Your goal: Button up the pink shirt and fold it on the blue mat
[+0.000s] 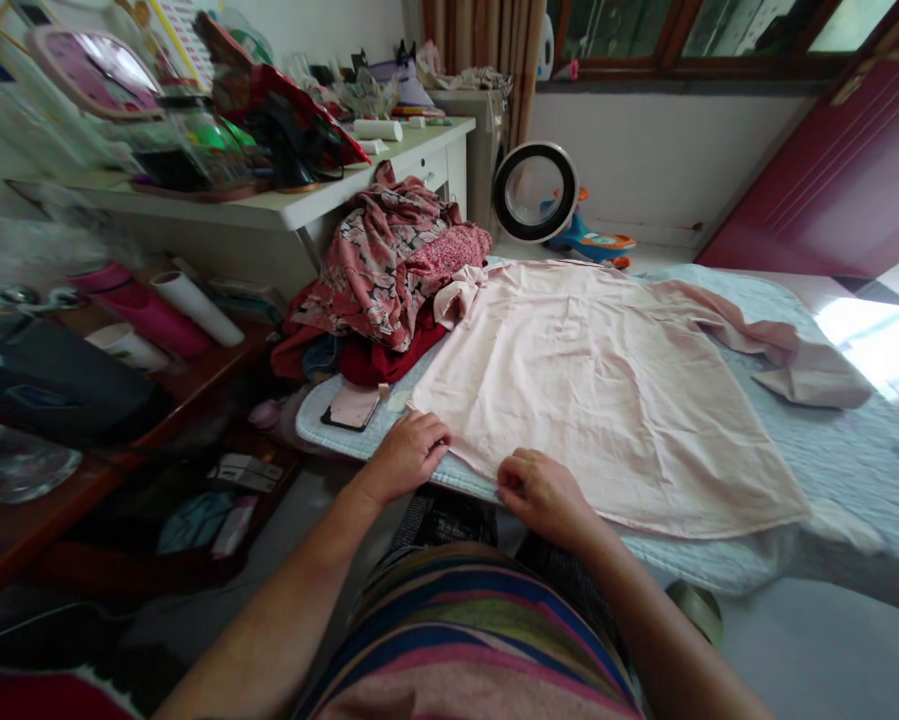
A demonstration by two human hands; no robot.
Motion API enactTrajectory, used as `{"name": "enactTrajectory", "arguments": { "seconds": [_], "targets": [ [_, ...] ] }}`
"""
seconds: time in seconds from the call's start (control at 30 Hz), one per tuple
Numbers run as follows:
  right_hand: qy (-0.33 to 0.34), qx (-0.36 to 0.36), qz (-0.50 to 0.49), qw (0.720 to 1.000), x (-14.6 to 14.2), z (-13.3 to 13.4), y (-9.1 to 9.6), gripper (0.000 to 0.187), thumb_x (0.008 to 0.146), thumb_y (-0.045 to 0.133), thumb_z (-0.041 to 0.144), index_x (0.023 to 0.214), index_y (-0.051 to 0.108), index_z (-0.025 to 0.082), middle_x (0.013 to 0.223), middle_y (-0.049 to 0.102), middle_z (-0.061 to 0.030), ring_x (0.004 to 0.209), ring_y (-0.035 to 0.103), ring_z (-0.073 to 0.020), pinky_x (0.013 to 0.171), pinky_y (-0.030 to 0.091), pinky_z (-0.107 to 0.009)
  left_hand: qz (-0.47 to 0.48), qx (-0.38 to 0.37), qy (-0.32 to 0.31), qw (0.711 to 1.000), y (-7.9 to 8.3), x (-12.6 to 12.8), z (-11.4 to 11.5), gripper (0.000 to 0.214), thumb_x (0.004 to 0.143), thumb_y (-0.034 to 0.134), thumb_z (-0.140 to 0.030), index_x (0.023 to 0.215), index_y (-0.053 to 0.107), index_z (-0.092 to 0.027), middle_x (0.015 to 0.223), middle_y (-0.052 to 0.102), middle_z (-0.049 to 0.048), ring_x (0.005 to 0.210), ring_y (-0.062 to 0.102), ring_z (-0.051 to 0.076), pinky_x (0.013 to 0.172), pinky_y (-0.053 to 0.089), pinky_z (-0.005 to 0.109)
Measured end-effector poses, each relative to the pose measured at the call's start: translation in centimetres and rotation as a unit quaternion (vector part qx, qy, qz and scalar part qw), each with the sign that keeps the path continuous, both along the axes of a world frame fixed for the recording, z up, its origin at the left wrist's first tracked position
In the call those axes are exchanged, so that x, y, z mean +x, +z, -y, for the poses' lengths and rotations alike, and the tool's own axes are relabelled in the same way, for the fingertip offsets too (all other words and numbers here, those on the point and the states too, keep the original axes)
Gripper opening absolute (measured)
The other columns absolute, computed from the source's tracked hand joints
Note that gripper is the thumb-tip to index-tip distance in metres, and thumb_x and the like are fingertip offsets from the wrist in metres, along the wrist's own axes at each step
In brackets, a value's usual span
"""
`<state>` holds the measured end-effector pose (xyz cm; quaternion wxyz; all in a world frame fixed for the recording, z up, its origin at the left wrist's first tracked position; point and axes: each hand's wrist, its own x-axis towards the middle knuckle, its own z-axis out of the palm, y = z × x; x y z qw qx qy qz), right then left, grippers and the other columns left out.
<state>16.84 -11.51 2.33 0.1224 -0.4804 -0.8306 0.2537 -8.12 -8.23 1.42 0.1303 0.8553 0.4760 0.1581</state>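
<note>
A pale pink long-sleeved shirt (pixel 584 390) lies spread over the bed, its hem towards me and one sleeve stretched out to the right. At the hem's left corner my left hand (pixel 408 455) is closed, its fingers pinching the cloth edge. My right hand (pixel 543 492) is curled on the same hem a little further right, fingertips bent down at the fabric; its grip is partly hidden under the knuckles. Beside my left hand a phone in a dark-edged case (pixel 351 406) lies on the light blue quilted cover (pixel 858 460).
A heap of patterned red and pink clothes (pixel 393 265) sits behind the phone. To the left stand a cluttered white desk (pixel 299 205) and a low brown shelf (pixel 216 380) with bottles and cups. A round white-and-black fan (pixel 573 195) and a dark red door (pixel 809 150) are beyond the bed.
</note>
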Motion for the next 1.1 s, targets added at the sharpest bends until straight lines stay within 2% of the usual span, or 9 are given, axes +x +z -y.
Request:
{"name": "enactTrajectory", "arguments": {
  "seconds": [0.1,0.27,0.47,0.63,0.8,0.93,1.1],
  "targets": [
    [-0.015,0.001,0.01,1.0,-0.2,0.0,-0.1,0.009,0.082,0.062,0.019,0.091,0.065,0.022,0.079,0.062,0.0005,0.078,0.055,-0.0154,0.07,0.035,-0.026,0.009,-0.008,0.0,1.0,0.1,-0.3,0.0,0.016,0.083,0.059,-0.015,0.095,0.068,-0.019,0.092,0.061,0.0044,0.094,0.053,0.021,0.089,0.041,0.035],
    [-0.023,-0.002,0.026,0.999,-0.7,0.1,-0.3,0.01,0.086,0.057,0.017,0.083,0.066,0.02,0.085,0.06,-0.0018,0.081,0.055,-0.0144,0.07,0.035,-0.025,0.045,-0.015,-0.033,0.998,0.3,1.3,0.6,0.015,0.08,0.063,-0.015,0.092,0.07,-0.021,0.1,0.061,0.0042,0.1,0.052,0.022,0.091,0.04,0.035],
    [-0.018,0.005,0.01,1.0,-1.7,0.5,-0.1,0.012,0.088,0.055,0.017,0.094,0.065,0.02,0.09,0.065,-0.0027,0.085,0.057,-0.0152,0.073,0.036,-0.025,0.043,-0.045,-0.056,0.997,0.1,2.4,0.7,0.013,0.079,0.059,-0.01,0.083,0.068,-0.019,0.088,0.062,0.0027,0.091,0.055,0.02,0.084,0.041,0.033],
    [-0.051,0.001,0.025,0.998,-2.5,0.5,-0.3,0.018,0.095,0.05,0.023,0.09,0.067,0.021,0.09,0.069,-0.0037,0.086,0.061,-0.0165,0.073,0.036,-0.026,0.072,-0.05,-0.054,0.995,-0.3,2.2,0.7,0.01,0.083,0.058,-0.014,0.084,0.067,-0.019,0.086,0.064,0.0022,0.09,0.057,0.019,0.084,0.041,0.032],
    [-0.104,0.02,0.027,0.994,-2.7,0.7,-0.9,0.007,0.09,0.059,0.022,0.09,0.066,0.022,0.089,0.065,-0.0021,0.083,0.059,-0.0152,0.069,0.035,-0.025,0.072,-0.064,-0.039,0.995,-0.3,2.6,0.4,0.009,0.087,0.06,-0.02,0.086,0.069,-0.019,0.085,0.066,0.0018,0.089,0.058,0.019,0.083,0.041,0.032],
    [-0.098,0.019,0.025,0.995,-2.5,0.7,-1.2,0.005,0.088,0.063,0.024,0.092,0.065,0.022,0.092,0.062,-0.0018,0.085,0.058,-0.0151,0.071,0.037,-0.024,0.066,-0.078,-0.031,0.994,-0.2,2.8,0.1,0.006,0.085,0.063,-0.02,0.084,0.069,-0.019,0.081,0.064,0.0006,0.086,0.057,0.018,0.082,0.04,0.032],
    [-0.094,0.034,0.064,0.993,-2.9,0.8,-1.1,0.006,0.09,0.059,0.023,0.091,0.065,0.021,0.095,0.061,-0.0041,0.089,0.058,-0.0176,0.072,0.038,-0.026,0.069,-0.097,-0.037,0.992,-0.1,2.7,0.1,0.01,0.085,0.064,-0.021,0.089,0.073,-0.022,0.085,0.063,0.0011,0.09,0.057,0.019,0.084,0.039,0.031]
  ]
}}
